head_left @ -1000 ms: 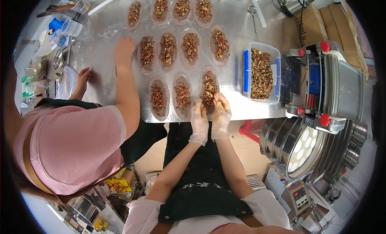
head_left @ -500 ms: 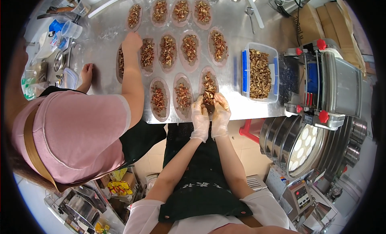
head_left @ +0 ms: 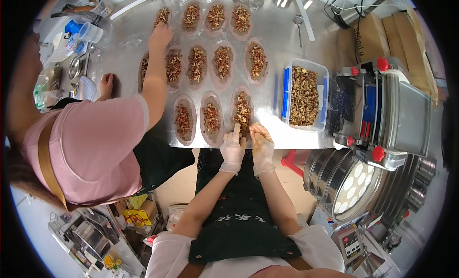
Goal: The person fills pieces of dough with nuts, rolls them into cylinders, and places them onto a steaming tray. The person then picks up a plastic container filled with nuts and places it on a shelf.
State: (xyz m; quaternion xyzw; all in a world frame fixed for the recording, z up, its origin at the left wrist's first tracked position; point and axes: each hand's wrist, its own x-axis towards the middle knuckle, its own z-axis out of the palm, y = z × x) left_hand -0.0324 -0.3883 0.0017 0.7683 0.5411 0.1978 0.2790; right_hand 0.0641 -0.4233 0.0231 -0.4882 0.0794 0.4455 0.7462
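Both my hands wear clear plastic gloves at the near edge of the steel table. My left hand (head_left: 233, 148), a finger stretched out, is at the near end of an oval of flattened pink dough (head_left: 234, 102) topped with chopped nuts and reddish bits (head_left: 243, 108). Just right of that end is my right hand (head_left: 262, 146), its fingers bent and bunched together; anything between them is hidden. Further left lie two similar topped ovals, a middle dough oval (head_left: 218, 107) and an outer dough oval (head_left: 177, 116).
At right stands a clear tub of chopped walnuts (head_left: 304, 96) with blue clips, beside a rolling machine (head_left: 401, 106). Several topped ovals lie in rows farther back. A co-worker's hand (head_left: 161, 35) reaches over the back left ovals. Stacked steamers (head_left: 344, 182) stand below right.
Both my hands have drawn back slightly toward me from the topping. The co-worker's hand has moved farther back, to the rear left oval. The whole view has shifted a little.
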